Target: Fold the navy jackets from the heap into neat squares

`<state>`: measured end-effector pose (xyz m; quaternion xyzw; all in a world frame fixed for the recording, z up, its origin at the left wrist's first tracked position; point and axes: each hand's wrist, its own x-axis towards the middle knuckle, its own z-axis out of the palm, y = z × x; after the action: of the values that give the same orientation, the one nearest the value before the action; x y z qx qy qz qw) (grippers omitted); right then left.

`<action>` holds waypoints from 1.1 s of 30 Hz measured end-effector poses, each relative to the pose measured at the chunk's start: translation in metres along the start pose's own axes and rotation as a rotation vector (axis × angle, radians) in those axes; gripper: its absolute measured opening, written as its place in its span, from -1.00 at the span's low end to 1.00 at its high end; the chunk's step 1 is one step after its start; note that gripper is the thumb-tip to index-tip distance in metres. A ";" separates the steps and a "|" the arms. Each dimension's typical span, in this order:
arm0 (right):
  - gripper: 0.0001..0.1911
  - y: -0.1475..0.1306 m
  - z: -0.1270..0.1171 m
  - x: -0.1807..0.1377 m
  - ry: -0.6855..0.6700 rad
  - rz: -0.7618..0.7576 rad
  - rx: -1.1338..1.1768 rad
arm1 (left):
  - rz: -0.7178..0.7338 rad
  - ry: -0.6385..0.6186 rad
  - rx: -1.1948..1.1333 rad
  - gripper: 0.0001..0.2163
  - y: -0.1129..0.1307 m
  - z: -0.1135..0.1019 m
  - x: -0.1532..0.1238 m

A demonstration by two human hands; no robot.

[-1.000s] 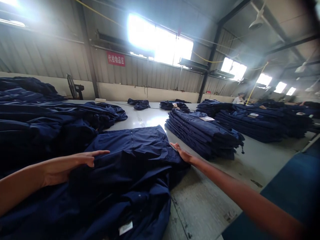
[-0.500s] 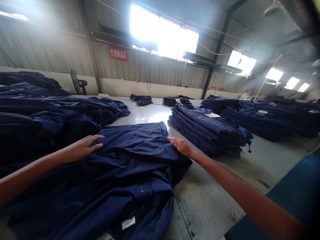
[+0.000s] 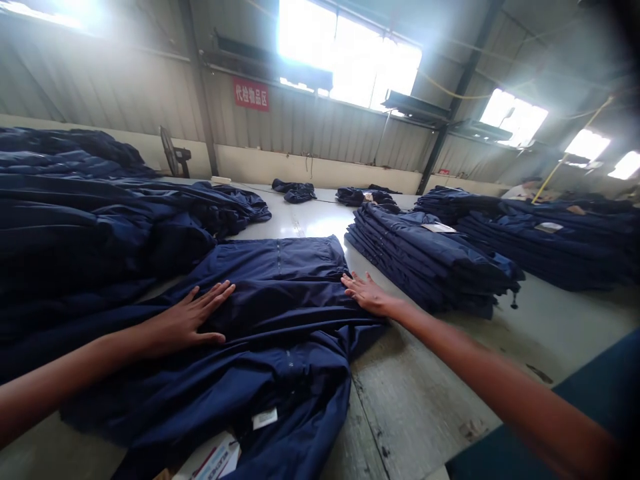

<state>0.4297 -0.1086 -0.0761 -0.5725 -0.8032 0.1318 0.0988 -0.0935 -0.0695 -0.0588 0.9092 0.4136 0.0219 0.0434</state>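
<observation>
A navy blue jacket [image 3: 285, 313] lies spread over the table in front of me, its hem at the far side. Folds run across its middle. My left hand [image 3: 193, 319] rests on the left part of the cloth, palm down with the fingers spread. At the right edge of the same jacket, my right hand [image 3: 367, 293] touches the fabric, fingers stretched out. Close to me, a small white label [image 3: 265, 419] shows on the jacket, and a printed hang tag [image 3: 217, 460] sticks out at the bottom of the view.
Loose navy garments [image 3: 90, 233] are heaped at the left. To the right stands a neat stack of folded garments [image 3: 430, 260], with more stacks [image 3: 565, 247] behind it. A black fan [image 3: 173, 153] is by the wall. Far right, a person [image 3: 523, 190] is partly visible.
My left hand has moved right onto the jacket and spread its fingers. My right hand stays at the right edge, fingers more spread. The hang tag has come further into view.
</observation>
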 end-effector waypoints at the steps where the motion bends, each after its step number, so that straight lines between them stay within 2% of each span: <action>1: -0.22 -0.003 -0.005 0.003 0.031 -0.004 0.019 | -0.006 0.000 -0.004 -0.07 0.009 -0.009 0.004; 4: -0.22 -0.014 -0.011 0.009 0.141 -0.025 0.035 | -0.016 0.095 -0.003 -0.20 0.047 -0.023 0.020; 6: -0.19 -0.020 -0.002 0.010 0.158 -0.044 0.030 | -0.030 0.131 0.028 -0.28 0.070 -0.017 0.029; 8: -0.15 -0.025 0.013 0.007 0.119 -0.018 0.023 | -0.117 0.064 0.066 -0.26 0.083 -0.002 0.031; 11: -0.14 -0.028 0.030 0.002 0.085 0.035 0.009 | -0.255 -0.064 0.072 -0.21 0.080 0.013 0.024; 14: -0.17 -0.031 0.033 0.000 0.107 0.033 -0.004 | -0.278 -0.227 0.058 -0.12 0.073 -0.005 0.021; 16: -0.18 -0.032 0.031 -0.001 0.118 0.034 0.001 | -0.255 -0.332 0.061 -0.03 0.084 -0.028 0.030; 17: -0.19 -0.033 0.031 0.000 0.124 0.039 0.006 | -0.229 -0.335 0.050 -0.02 0.096 -0.036 0.038; 18: -0.20 -0.033 0.031 0.000 0.127 0.046 0.009 | -0.188 -0.282 0.027 -0.03 0.112 -0.042 0.048; 20: -0.21 -0.031 0.032 0.000 0.128 0.053 0.006 | -0.118 -0.062 -0.090 -0.20 0.155 -0.040 0.075; 22: -0.20 -0.028 0.035 0.002 0.123 0.057 -0.002 | -0.081 0.055 -0.170 -0.29 0.201 -0.022 0.106; 24: -0.24 -0.024 0.039 0.003 0.102 0.067 -0.027 | -0.054 0.045 -0.151 -0.37 0.238 0.003 0.133; 26: -0.29 -0.020 0.043 0.005 0.085 0.089 -0.083 | -0.066 0.050 -0.138 -0.36 0.260 0.027 0.151; 29: -0.31 -0.016 0.047 0.007 0.089 0.106 -0.176 | -0.084 0.052 -0.114 -0.35 0.262 0.048 0.153; 31: -0.32 -0.017 0.047 0.006 0.098 0.105 -0.214 | -0.102 0.051 -0.094 -0.34 0.247 0.051 0.143; 33: -0.32 -0.019 0.045 0.004 0.093 0.108 -0.233 | -0.139 0.053 -0.070 -0.34 0.221 0.047 0.126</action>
<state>0.3974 -0.1153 -0.1124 -0.6278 -0.7758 0.0161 0.0617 0.1590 -0.1220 -0.0837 0.8753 0.4757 0.0575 0.0654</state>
